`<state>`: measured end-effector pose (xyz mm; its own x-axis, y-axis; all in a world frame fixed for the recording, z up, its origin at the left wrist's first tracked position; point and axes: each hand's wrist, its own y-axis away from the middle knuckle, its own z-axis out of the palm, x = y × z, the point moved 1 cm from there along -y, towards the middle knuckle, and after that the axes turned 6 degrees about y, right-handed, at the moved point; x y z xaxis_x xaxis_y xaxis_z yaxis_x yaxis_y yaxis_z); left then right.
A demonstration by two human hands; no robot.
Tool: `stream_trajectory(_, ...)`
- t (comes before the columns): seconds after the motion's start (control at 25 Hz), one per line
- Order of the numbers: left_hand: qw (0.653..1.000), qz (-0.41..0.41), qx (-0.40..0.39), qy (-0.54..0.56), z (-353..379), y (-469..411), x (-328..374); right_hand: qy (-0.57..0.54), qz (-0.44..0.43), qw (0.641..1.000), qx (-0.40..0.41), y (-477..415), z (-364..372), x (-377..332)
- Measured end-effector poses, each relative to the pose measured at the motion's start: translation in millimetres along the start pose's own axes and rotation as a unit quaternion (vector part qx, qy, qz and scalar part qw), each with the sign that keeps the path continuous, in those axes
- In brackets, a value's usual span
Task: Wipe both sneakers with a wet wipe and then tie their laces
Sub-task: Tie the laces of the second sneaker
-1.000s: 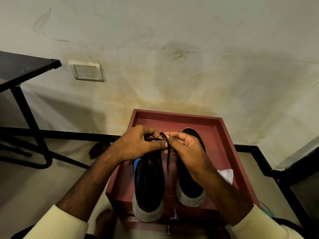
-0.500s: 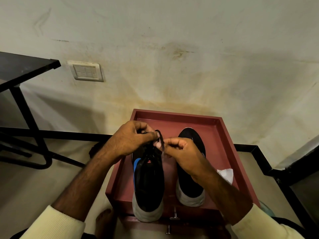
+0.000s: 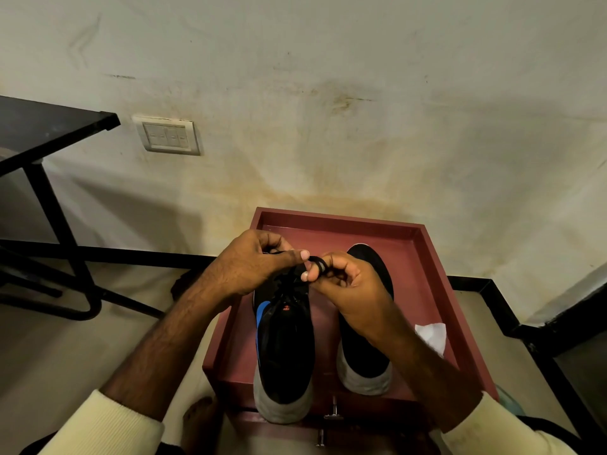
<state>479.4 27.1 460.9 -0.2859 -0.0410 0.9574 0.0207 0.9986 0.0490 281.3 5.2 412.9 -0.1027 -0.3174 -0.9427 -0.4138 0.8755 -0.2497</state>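
Left hand (image 3: 249, 264): grip pinched on the black lace (image 3: 320, 261) above the sneaker with blue trim (image 3: 284, 349).
Right hand (image 3: 348, 287): grip curled round a loop of the same lace, fingertips touching the left thumb.
Sneakers: side by side on the rimmed red tabletop (image 3: 338, 218), the second sneaker (image 3: 363, 366) partly under the right wrist.
Wet wipe (image 3: 432, 334): crumpled near the right rim.
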Motion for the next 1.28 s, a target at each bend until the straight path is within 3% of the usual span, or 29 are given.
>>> stream_trajectory(0.12,1.000,-0.001,-0.010,0.000,1.3,2.5,2.3,0.003,0.023,0.999,0.031,1.6,0.3,-3.4)
stream_trajectory(0.28,1.000,-0.016,-0.018,-0.007,1.6,5.2,7.4,0.147,-0.028,0.987,0.064,4.0,-1.7,-10.1)
stream_trajectory(0.44,0.999,-0.027,-0.031,0.000,-2.2,9.6,13.8,0.113,0.013,0.988,0.102,5.2,-6.0,-15.5)
stream_trajectory(0.56,0.998,-0.063,0.016,0.006,-27.5,13.4,8.3,0.041,0.073,0.991,0.107,-1.2,-21.7,-7.4)
stream_trajectory(0.68,0.989,-0.115,0.095,-0.006,-66.3,19.3,-8.2,0.084,0.143,0.982,0.090,-4.5,-41.8,1.9)
stream_trajectory(0.8,0.971,-0.173,0.113,-0.122,-96.2,30.1,-38.5,0.133,0.205,0.968,0.050,-1.6,-52.0,7.9)
stream_trajectory(0.96,0.907,-0.261,0.078,-0.320,-109.7,40.3,-69.2,0.252,0.289,0.924,0.011,-0.1,-66.2,14.4)
stream_trajectory(1.04,0.866,-0.298,0.032,-0.399,-104.4,43.8,-69.7,0.285,0.294,0.912,0.002,-0.2,-69.0,13.0)
stream_trajectory(1.12,0.848,-0.271,0.017,-0.456,-96.8,41.6,-69.6,0.306,0.276,0.910,-0.040,0.5,-72.6,8.5)
stream_trajectory(1.2,0.881,-0.203,0.025,-0.428,-83.9,35.1,-65.5,0.264,0.267,0.919,-0.123,3.5,-81.5,3.4)
stream_trajectory(1.28,0.932,-0.113,0.027,-0.345,-65.0,31.4,-54.1,0.235,0.246,0.934,-0.111,3.7,-94.9,-2.3)
